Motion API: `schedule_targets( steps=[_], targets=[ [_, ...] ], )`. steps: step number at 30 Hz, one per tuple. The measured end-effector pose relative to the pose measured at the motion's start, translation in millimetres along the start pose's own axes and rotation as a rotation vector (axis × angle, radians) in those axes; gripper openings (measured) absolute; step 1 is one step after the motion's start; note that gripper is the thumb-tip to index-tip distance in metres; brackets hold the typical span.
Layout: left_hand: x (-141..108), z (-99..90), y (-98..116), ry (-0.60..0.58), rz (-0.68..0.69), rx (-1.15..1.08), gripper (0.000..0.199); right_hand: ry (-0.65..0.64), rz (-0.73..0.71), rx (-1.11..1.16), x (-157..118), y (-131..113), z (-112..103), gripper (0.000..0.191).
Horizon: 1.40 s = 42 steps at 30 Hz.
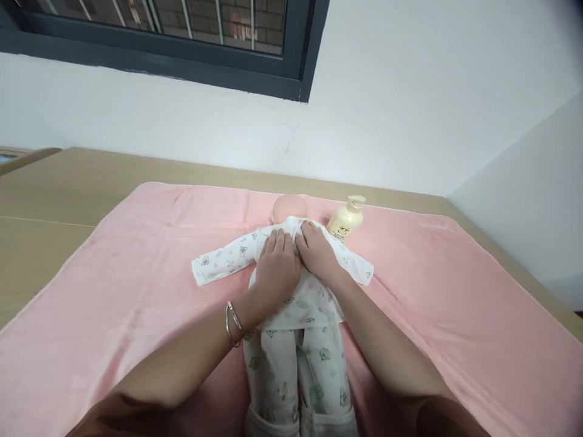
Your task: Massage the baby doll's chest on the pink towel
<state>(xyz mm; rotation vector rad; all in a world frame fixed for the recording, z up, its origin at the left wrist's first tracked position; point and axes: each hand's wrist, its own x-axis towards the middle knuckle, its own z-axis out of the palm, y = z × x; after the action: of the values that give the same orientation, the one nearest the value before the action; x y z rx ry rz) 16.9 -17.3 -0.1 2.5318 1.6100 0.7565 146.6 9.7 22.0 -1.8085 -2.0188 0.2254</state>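
Observation:
A baby doll (290,207) lies on its back, with only the smooth top of its head showing above the collar. It wears a white printed long-sleeved top (303,306) and matching printed trousers (276,364); the sleeves spread out to both sides. My left hand (279,267) rests flat on the chest of the top, fingers stretched towards the collar. Beside it, my right hand (317,252) lies on the top near the neckline, its fingers extended and its thumb close to the left fingertips. The fabric beneath both palms is hidden.
A cream pump bottle (346,218) leans at the doll's upper right, close to its shoulder. A pink blanket (150,261) with some creases covers much of the wooden table (50,200). Behind stand a white wall (387,109) and a dark-framed barred window (291,67).

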Motion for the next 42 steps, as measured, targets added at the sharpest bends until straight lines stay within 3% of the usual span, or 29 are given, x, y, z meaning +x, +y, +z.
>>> schedule_targets(
  steps=[7,15,22,25,30,36,39,42],
  targets=[
    [28.1,0.2,-32.0,-0.046,0.0,-0.027,0.046,-0.051,-0.037,-0.137,-28.5,-24.0,-9.8,0.042],
    [6.9,-9.8,-3.1,-0.075,0.02,-0.062,0.046,-0.08,-0.041,-0.069,-2.9,-3.5,-7.3,0.04],
    [32.1,-12.9,-33.2,-0.101,0.196,0.081,0.04,-0.01,-0.12,-0.281,-39.7,-29.7,-5.7,0.048],
    [26.0,-11.9,-28.2,-0.066,0.239,0.138,0.037,-0.006,-0.107,-0.279,-34.7,-26.7,-5.8,0.045],
    [7.3,-10.3,-8.6,-0.004,0.111,0.099,0.041,-0.059,-0.115,-0.175,-8.6,-9.1,-2.6,0.044],
    [27.5,4.5,-36.3,0.041,0.193,-0.049,0.039,-0.057,-0.068,-0.195,-33.5,-27.3,-0.1,0.057],
    [32.1,12.6,-42.4,0.082,0.112,-0.133,0.04,-0.065,-0.086,-0.164,-40.7,-32.9,-3.6,0.056],
    [28.1,17.1,-36.9,0.1,0.022,-0.156,0.043,-0.105,-0.042,-0.069,-29.4,-26.0,-4.0,0.056]
  ],
)
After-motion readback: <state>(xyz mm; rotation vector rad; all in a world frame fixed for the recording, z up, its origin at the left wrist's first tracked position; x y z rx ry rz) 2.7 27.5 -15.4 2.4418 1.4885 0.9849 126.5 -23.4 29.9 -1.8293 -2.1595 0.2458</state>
